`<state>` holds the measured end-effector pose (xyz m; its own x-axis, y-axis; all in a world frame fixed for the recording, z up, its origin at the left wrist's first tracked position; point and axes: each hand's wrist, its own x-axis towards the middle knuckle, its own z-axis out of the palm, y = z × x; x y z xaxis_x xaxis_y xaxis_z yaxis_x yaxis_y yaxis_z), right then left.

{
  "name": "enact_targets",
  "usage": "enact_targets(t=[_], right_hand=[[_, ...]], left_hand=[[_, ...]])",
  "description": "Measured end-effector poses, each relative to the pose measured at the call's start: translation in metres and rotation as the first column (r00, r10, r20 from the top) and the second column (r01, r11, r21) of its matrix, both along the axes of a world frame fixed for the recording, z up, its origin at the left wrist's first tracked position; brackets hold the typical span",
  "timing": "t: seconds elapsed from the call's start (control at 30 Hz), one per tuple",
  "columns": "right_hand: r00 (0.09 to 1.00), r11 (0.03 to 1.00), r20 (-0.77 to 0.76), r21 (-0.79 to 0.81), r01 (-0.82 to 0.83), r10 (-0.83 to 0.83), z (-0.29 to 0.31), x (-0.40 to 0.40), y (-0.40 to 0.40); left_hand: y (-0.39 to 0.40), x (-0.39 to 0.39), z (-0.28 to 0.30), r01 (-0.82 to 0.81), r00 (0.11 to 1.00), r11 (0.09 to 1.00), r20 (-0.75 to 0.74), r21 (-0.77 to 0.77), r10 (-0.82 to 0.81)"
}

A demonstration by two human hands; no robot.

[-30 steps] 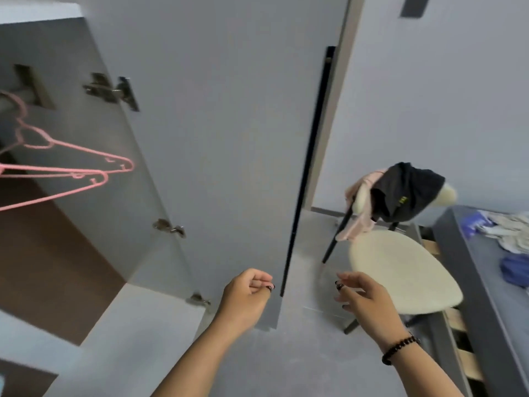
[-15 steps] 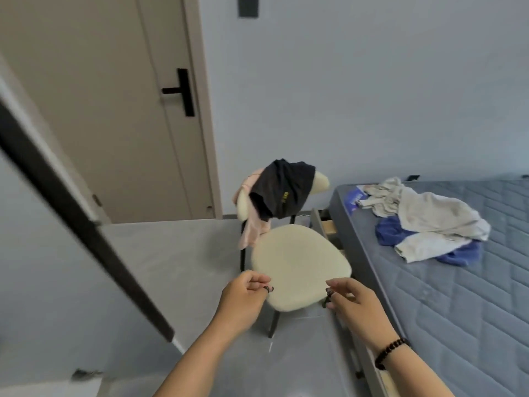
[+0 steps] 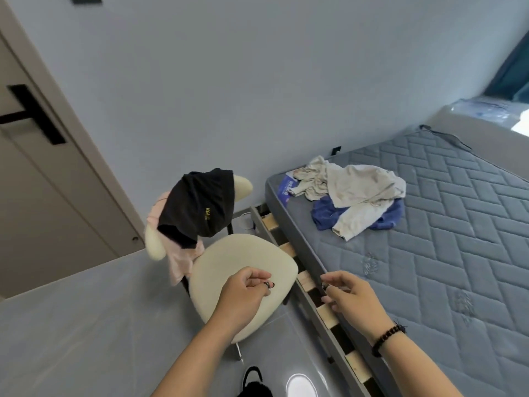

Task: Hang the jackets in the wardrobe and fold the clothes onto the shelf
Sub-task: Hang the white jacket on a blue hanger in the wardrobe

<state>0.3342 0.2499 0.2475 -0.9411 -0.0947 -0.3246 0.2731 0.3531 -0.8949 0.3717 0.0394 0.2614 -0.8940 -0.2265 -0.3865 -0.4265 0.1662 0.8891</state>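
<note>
A black garment [image 3: 200,206] hangs over the back of a cream chair [image 3: 246,265], with a pink garment [image 3: 179,257] under it. On the grey mattress [image 3: 429,239] lies a heap: a beige garment [image 3: 357,193] on top of a blue one [image 3: 326,217]. My left hand [image 3: 243,296] hovers over the chair seat, fingers loosely curled, holding nothing. Over the bed's edge, my right hand [image 3: 349,298] hangs with relaxed fingers and a bead bracelet on the wrist. The wardrobe is out of view.
A beige door [image 3: 43,196] with a black handle [image 3: 31,116] stands at the left. Wooden bed slats [image 3: 323,308] show between chair and mattress. A dark object [image 3: 254,383] sits on the grey floor near my feet. Plastic packaging [image 3: 486,108] lies beyond the bed.
The view has swung right from the open wardrobe and pink hangers to the chair and bed. Both hands stayed in front of me, holding nothing.
</note>
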Motion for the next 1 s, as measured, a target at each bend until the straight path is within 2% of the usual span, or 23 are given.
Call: enact_targets(t=[0.3,0.4,0.67,0.87,1.0], right_hand=[[0.988,0.990,0.092,0.079,0.117,-0.124,-0.010,-0.108,0.007],[0.976,0.980,0.092,0.060,0.191,-0.196,-0.011,-0.137,0.007],[0.946,0.961,0.173,0.069,0.267,-0.275,-0.033,-0.215,0.034],[0.928,0.958,0.239,0.056,0.281,-0.286,-0.074,-0.312,0.068],[0.863,0.949,0.407,0.024,0.316,-0.298,-0.129,-0.391,0.088]], left_hand=[[-0.004,-0.130,-0.009,0.167,0.985,0.986,0.035,0.023,-0.168],[-0.003,-0.165,-0.012,0.240,0.969,0.971,0.050,0.023,-0.241],[0.015,-0.262,-0.021,0.306,0.945,0.950,0.099,0.066,-0.311],[0.039,-0.361,-0.037,0.274,0.951,0.961,0.139,0.026,-0.275],[0.055,-0.419,-0.071,0.203,0.952,0.979,0.235,-0.015,-0.194]])
